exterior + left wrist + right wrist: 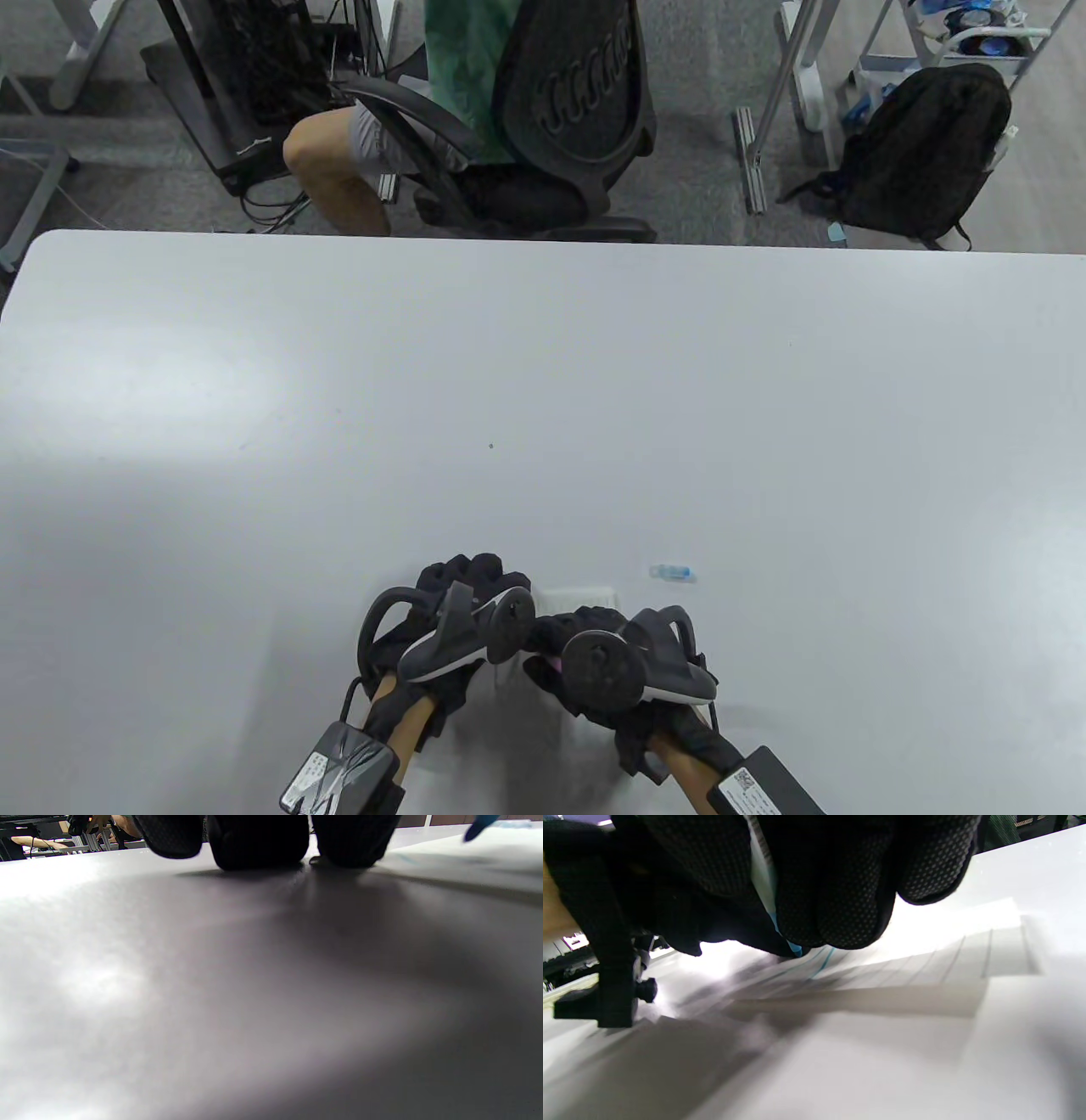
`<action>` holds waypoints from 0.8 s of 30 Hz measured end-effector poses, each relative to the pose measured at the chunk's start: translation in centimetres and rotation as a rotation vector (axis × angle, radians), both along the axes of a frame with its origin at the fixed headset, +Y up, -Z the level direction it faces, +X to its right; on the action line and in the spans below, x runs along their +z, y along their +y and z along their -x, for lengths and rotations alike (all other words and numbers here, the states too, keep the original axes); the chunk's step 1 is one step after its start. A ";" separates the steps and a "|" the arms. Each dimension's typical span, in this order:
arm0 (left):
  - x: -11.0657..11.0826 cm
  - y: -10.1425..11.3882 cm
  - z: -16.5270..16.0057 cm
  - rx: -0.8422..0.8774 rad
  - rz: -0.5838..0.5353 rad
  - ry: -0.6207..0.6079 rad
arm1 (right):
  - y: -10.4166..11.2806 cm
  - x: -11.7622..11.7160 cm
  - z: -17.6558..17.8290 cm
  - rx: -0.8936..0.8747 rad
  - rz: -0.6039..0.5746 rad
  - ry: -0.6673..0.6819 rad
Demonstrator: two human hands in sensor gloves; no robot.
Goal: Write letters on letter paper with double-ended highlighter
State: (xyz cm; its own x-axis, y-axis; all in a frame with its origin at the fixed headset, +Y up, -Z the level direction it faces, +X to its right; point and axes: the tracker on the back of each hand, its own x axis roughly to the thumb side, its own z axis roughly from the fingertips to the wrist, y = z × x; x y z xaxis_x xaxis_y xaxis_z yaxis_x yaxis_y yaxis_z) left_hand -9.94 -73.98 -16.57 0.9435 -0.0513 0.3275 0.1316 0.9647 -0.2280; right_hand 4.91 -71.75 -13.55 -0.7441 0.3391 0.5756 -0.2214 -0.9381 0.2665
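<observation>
White table [543,407], paper [585,596] at near edge: right hand [594,654] directly over paper pinching highlighter [763,878], tip down at a blue stroke; left hand [458,611] flat just left, cap [673,573] right.

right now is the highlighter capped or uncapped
Uncapped: the highlighter tip touches the letter paper beside a blue stroke, and a cap lies loose on the table.
</observation>
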 end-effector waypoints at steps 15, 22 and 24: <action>0.1 0.0 -0.2 -0.024 -0.005 -0.018 | -0.1 -0.4 -0.8 0.005 -0.007 -0.036; 0.3 -0.2 -0.5 -0.026 0.014 -0.052 | -0.3 -0.3 -0.8 0.017 0.052 -0.018; 0.4 -0.1 -0.7 -0.037 0.002 -0.063 | -0.4 -0.2 -0.9 0.010 0.093 -0.010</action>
State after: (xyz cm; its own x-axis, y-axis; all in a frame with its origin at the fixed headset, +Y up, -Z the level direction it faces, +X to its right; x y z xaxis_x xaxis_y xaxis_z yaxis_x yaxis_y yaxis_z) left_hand -9.22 -74.10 -16.16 0.9185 -0.0851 0.3861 0.1815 0.9584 -0.2205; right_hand 5.81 -72.12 -13.79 -0.7532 0.3830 0.5347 -0.2151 -0.9117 0.3500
